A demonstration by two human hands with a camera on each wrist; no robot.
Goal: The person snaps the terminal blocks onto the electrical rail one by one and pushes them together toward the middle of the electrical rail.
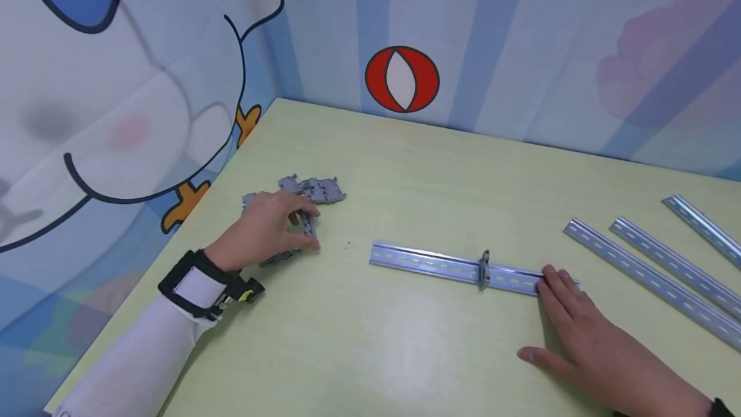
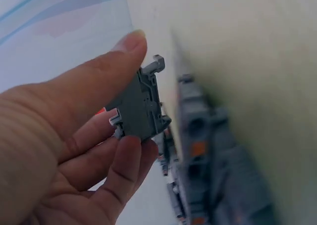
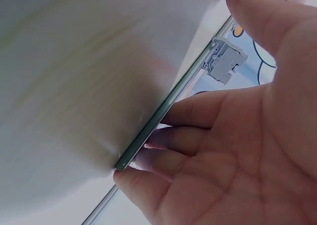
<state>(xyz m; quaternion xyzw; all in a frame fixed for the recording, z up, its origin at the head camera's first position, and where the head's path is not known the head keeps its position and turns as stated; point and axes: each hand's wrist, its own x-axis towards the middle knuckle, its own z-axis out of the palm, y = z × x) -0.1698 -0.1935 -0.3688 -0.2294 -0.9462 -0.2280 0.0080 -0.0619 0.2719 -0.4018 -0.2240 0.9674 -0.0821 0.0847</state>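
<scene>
My left hand [image 1: 269, 224] pinches a thin grey DIN-rail terminal block [image 2: 133, 113] between thumb and fingertips, its clip feet facing away from the palm. Around and partly beneath that hand lie more grey terminal blocks [image 1: 324, 190] on the table. In the middle, a slotted metal DIN rail [image 1: 422, 262] lies crosswise, carrying one upright terminal block [image 1: 484, 270] right of its centre. My right hand [image 1: 596, 340] rests its straight fingertips on the rail's right end, thumb spread away. The right wrist view shows the mounted terminal block [image 3: 225, 61] beyond the fingers.
Three more metal rails [image 1: 654, 282] lie slanted at the right of the table [image 1: 370, 352]. A printed cartoon wall [image 1: 324, 31] borders the table behind and on the left. Tiny dark bits [image 1: 348, 245] lie left of the middle rail.
</scene>
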